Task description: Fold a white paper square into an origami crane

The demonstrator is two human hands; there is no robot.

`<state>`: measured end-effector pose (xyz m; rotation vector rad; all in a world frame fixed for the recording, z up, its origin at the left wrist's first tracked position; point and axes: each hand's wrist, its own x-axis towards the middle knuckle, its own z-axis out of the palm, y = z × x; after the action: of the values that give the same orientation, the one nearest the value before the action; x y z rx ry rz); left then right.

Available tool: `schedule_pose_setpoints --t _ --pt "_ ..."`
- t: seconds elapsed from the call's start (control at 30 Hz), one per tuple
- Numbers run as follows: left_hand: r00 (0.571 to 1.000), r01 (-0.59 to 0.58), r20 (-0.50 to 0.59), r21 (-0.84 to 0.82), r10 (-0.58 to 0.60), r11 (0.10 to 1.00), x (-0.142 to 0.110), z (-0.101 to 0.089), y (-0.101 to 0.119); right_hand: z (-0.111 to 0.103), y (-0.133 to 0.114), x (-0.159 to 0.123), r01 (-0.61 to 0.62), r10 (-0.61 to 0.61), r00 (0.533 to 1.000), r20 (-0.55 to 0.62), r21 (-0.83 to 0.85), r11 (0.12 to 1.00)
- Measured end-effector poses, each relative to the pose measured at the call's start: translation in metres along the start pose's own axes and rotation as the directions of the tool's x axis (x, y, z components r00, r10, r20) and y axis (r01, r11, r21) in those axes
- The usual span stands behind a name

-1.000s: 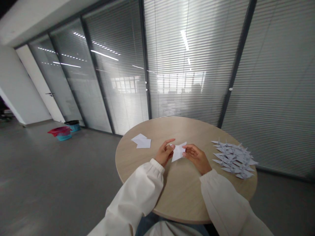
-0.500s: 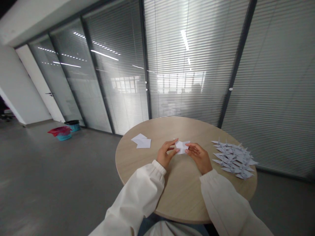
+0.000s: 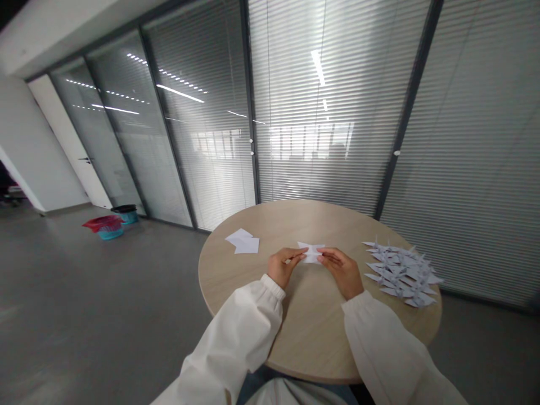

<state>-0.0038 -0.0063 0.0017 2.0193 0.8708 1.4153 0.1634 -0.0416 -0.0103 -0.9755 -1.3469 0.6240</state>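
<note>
Folded white paper [image 3: 311, 252] is pinched evenly from both sides between the closed left grip [image 3: 284, 268] and right grip [image 3: 341, 273].

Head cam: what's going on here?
A person at a round table is holding a folded paper between the fingertips of the left hand and the right hand. Loose paper sheets lie on the table to the left of the hands, and a pile of origami cranes lies to the right.
</note>
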Motion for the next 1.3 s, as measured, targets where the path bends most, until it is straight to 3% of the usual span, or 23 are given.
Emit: schedule_pose_setpoints --t 0.2,0.53,0.77,1.0,1.17,1.3 --pt "1.0 -0.001 -0.015 0.014 0.001 1.0 -0.0004 -0.0009 0.0002 0.0001 -0.0031 -0.0025 0.086 -0.09 0.996 -0.016 -0.151 0.985" --pt "1.0 0.021 0.002 0.01 -0.021 1.0 -0.0009 -0.0011 0.0021 0.0006 -0.001 -0.0047 0.271 -0.288 0.958 0.016 -0.392 0.879" --pt "1.0 -0.002 0.01 0.025 0.002 1.0 -0.0015 -0.0007 0.0025 -0.0001 -0.0013 -0.0039 0.314 -0.338 0.941 0.021 -0.423 0.85" --pt "0.999 -0.031 0.012 0.037 0.031 0.999 -0.0012 -0.0015 0.0033 0.0014 0.0017 -0.0031 0.262 -0.322 0.938 -0.126 -0.35 0.9" --pt "0.994 -0.072 -0.081 0.048 0.076 0.996 -0.0003 -0.0011 0.0047 0.0015 -0.0015 -0.0035 0.278 -0.334 0.939 -0.081 -0.392 0.877" --pt "0.994 -0.087 -0.055 0.057 0.09 0.995 0.0006 -0.0015 0.0014 0.0011 -0.0047 -0.0039 0.291 -0.333 0.942 -0.041 -0.394 0.872"
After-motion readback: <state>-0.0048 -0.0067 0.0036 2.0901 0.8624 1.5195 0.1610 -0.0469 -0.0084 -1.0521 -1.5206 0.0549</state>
